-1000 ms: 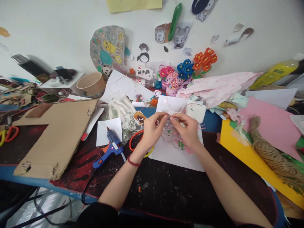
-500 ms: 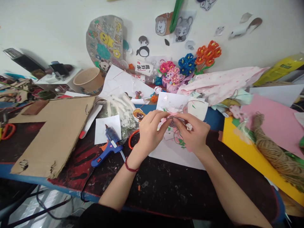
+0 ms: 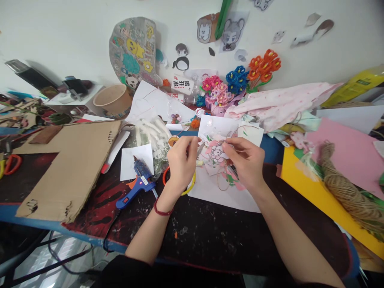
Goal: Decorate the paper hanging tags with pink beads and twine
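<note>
My right hand (image 3: pixel 247 160) grips a small paper cutout (image 3: pixel 218 153) with a cartoon character drawn on it, pinched at its right edge between thumb and fingers. To the left, apart from the cutout, my left hand (image 3: pixel 183 162) is closed, fingertips pressed together; whether anything small is in them I cannot make out. Behind and under that hand lie scissors with orange and yellow handles (image 3: pixel 192 187), partly hidden. Pink and green paper scraps (image 3: pixel 231 180) lie below the cutout on a white paper sheet (image 3: pixel 207 192).
A blue hot glue gun (image 3: pixel 139 186) rests on a white paper square (image 3: pixel 127 168) to the left. Beyond it lies a large cardboard piece (image 3: pixel 75 160). Twine (image 3: pixel 345 186) and yellow card (image 3: pixel 300 180) are at right; handmade flowers (image 3: pixel 237 82) stand by the wall.
My left hand has let go of the cutout and moved a little left. My right hand keeps hold of it, and its drawn face now shows towards me.
</note>
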Demonstrator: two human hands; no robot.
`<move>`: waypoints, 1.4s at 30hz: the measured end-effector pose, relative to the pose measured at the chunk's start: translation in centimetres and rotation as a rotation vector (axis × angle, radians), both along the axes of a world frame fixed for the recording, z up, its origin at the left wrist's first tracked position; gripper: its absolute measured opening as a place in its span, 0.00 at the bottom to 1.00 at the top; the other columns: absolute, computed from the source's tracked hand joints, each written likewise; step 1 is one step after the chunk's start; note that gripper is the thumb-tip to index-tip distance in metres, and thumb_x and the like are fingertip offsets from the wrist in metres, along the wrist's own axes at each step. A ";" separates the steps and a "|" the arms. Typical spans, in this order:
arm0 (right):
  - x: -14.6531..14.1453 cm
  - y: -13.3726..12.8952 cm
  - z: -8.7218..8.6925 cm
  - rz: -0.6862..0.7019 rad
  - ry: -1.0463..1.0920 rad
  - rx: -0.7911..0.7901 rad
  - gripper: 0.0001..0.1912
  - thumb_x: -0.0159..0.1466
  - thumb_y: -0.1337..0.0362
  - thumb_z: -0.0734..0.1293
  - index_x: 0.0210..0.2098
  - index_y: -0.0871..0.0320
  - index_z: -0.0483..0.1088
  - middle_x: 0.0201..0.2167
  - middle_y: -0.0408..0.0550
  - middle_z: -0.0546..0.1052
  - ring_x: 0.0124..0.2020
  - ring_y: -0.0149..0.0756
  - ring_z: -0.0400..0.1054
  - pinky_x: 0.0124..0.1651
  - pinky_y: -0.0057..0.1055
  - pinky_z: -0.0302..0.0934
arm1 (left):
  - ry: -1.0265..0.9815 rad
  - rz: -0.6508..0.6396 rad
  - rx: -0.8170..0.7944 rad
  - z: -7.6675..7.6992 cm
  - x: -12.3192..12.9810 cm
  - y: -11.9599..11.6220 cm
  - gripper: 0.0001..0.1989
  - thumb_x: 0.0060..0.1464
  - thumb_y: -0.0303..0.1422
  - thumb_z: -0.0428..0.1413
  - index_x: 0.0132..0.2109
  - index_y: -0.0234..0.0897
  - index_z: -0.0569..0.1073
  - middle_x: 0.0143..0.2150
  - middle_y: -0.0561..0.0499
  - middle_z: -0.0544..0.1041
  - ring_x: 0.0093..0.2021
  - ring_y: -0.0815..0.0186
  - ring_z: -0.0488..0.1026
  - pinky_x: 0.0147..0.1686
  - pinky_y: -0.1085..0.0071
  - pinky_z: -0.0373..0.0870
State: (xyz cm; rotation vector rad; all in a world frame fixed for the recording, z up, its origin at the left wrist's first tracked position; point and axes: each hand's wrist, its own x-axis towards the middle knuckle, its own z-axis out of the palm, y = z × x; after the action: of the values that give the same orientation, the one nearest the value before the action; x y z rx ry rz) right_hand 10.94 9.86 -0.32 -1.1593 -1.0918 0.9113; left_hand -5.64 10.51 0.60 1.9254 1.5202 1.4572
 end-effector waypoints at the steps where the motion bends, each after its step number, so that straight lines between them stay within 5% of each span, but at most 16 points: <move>1: 0.2 0.2 0.0 -0.018 0.046 -0.016 0.09 0.55 0.57 0.76 0.33 0.52 0.77 0.26 0.43 0.77 0.21 0.28 0.67 0.17 0.26 0.62 | -0.012 0.027 -0.034 0.0 -0.2 0.1 0.16 0.69 0.35 0.46 0.39 0.37 0.76 0.32 0.52 0.78 0.30 0.72 0.72 0.33 0.72 0.65; 5: 1.4 1.4 -0.5 -0.092 0.186 -0.048 0.12 0.54 0.56 0.76 0.33 0.55 0.76 0.26 0.43 0.74 0.19 0.26 0.61 0.16 0.26 0.54 | 0.002 0.079 -0.109 -0.4 -0.6 0.4 0.18 0.69 0.37 0.44 0.38 0.38 0.76 0.28 0.53 0.77 0.26 0.71 0.70 0.30 0.72 0.64; 14: 3.5 2.9 -1.2 -0.160 0.249 -0.096 0.17 0.49 0.54 0.78 0.33 0.58 0.76 0.24 0.42 0.72 0.20 0.27 0.62 0.19 0.27 0.58 | 0.520 -0.053 -0.166 -1.9 -0.2 0.7 0.06 0.63 0.30 0.52 0.43 0.39 0.74 0.37 0.51 0.80 0.35 0.66 0.74 0.32 0.70 0.62; 26: 3.7 3.3 -1.5 -0.149 0.178 -0.055 0.18 0.48 0.54 0.78 0.32 0.59 0.77 0.24 0.42 0.73 0.18 0.26 0.61 0.16 0.27 0.55 | 0.830 -0.046 -0.263 -3.4 3.6 0.8 0.07 0.59 0.31 0.55 0.36 0.33 0.75 0.38 0.39 0.78 0.44 0.51 0.74 0.37 0.62 0.69; 33: 4.0 3.6 -2.1 -0.150 0.172 -0.038 0.17 0.49 0.55 0.77 0.33 0.59 0.77 0.21 0.40 0.72 0.15 0.25 0.60 0.17 0.27 0.54 | 0.785 0.037 -0.428 -2.3 3.8 1.4 0.09 0.54 0.23 0.51 0.34 0.32 0.77 0.35 0.38 0.79 0.39 0.54 0.77 0.36 0.63 0.71; 42: 4.5 3.9 -2.2 -0.157 0.179 -0.048 0.18 0.49 0.55 0.77 0.33 0.59 0.77 0.22 0.42 0.74 0.17 0.27 0.62 0.17 0.27 0.55 | 0.516 0.011 -0.595 1.5 0.2 0.8 0.03 0.46 0.30 0.58 0.27 0.35 0.75 0.28 0.43 0.77 0.33 0.56 0.74 0.36 0.62 0.68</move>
State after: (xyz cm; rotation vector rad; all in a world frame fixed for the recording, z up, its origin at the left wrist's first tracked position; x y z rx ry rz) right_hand 15.49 13.79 -2.56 -1.1615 -0.8270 0.9033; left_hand -5.43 11.26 2.12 1.9642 1.8914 0.4117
